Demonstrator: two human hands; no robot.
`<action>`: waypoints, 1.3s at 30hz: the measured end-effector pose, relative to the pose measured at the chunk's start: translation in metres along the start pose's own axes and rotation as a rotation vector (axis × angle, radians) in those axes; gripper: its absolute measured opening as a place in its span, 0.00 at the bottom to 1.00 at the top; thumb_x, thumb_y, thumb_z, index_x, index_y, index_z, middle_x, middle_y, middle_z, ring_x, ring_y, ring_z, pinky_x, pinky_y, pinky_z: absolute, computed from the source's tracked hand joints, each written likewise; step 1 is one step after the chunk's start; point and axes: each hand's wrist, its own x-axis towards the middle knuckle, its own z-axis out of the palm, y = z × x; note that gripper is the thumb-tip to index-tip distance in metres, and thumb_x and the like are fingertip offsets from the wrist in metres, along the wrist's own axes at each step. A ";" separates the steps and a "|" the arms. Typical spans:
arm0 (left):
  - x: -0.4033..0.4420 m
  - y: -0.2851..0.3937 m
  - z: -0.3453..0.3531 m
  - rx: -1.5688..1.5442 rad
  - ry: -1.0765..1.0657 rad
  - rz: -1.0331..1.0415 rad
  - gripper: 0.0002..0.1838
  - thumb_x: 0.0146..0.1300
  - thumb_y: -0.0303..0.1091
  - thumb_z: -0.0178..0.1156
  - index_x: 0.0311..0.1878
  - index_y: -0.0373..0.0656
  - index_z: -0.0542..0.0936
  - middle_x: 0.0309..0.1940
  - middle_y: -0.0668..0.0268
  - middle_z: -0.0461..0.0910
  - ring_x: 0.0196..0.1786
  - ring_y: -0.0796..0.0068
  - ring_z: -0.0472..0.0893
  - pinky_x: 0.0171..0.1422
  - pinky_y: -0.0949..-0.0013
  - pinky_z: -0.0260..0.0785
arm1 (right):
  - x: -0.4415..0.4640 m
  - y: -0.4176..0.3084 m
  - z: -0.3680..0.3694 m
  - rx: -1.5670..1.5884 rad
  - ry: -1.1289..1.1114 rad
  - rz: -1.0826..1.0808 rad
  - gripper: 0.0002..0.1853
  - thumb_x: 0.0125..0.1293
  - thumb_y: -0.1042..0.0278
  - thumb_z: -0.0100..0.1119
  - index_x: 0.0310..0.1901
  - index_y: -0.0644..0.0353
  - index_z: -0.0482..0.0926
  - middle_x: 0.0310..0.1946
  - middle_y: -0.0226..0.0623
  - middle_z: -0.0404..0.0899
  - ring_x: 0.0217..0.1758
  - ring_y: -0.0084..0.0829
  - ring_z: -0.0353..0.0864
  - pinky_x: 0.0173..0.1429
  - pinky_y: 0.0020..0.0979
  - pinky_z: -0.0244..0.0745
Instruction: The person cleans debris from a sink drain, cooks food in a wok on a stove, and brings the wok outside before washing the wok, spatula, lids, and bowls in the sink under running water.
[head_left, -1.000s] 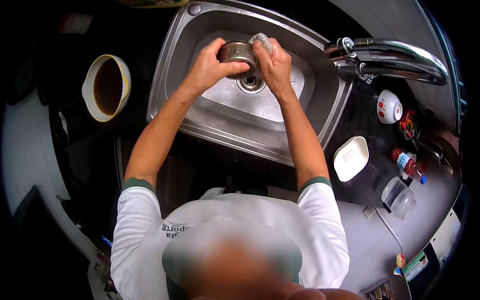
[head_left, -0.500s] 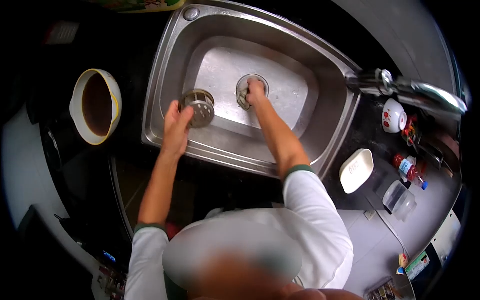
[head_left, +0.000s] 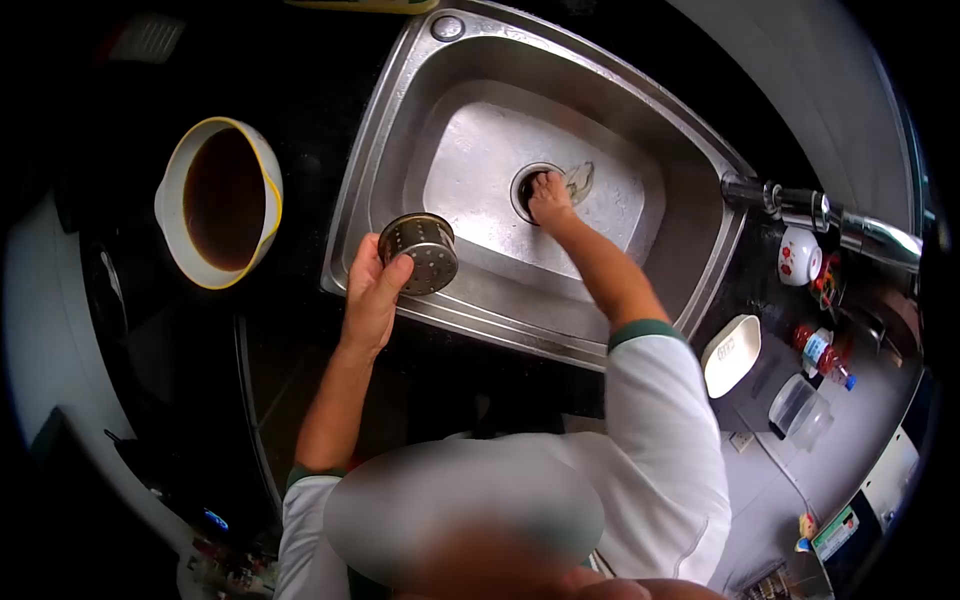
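I have the left arm [head_left: 333,410] on the left side, directed from near to far, with its wrist [head_left: 362,345] almost straight. The left hand [head_left: 373,290] is closed in a grip; its thumb [head_left: 398,272] lies on the right, opposite to the fingers [head_left: 362,262]. My right arm [head_left: 612,272] reaches farther, slanting to the left. The right hand [head_left: 549,198] is low, its fingertips hidden from my camera.

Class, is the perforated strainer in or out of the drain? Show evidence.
Out: the left hand holds the strainer by the sink's rim, away from the drain.
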 end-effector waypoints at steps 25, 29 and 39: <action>-0.067 0.043 -0.019 -0.140 0.099 -0.075 0.08 0.63 0.29 0.45 0.43 0.39 0.67 0.39 0.67 0.72 0.43 0.79 0.69 0.54 0.73 0.58 | -0.073 -0.037 -0.006 1.065 0.007 -0.311 0.13 0.47 0.76 0.51 0.35 0.51 0.77 0.44 0.34 0.71 0.51 0.39 0.69 0.56 0.40 0.62; -0.064 0.050 -0.017 -0.090 0.041 -0.048 0.08 0.62 0.30 0.46 0.43 0.40 0.68 0.39 0.68 0.72 0.43 0.79 0.70 0.53 0.72 0.58 | -0.114 0.047 -0.004 0.390 0.017 0.275 0.10 0.54 0.65 0.48 0.33 0.54 0.79 0.41 0.38 0.72 0.48 0.40 0.70 0.46 0.42 0.66; -0.041 0.019 0.009 -0.076 -0.086 -0.109 0.17 0.60 0.25 0.47 0.52 0.32 0.66 0.46 0.61 0.72 0.50 0.75 0.70 0.59 0.70 0.58 | -0.139 -0.004 0.003 0.952 -0.391 0.457 0.15 0.56 0.66 0.48 0.44 0.63 0.72 0.43 0.53 0.73 0.45 0.51 0.74 0.51 0.46 0.67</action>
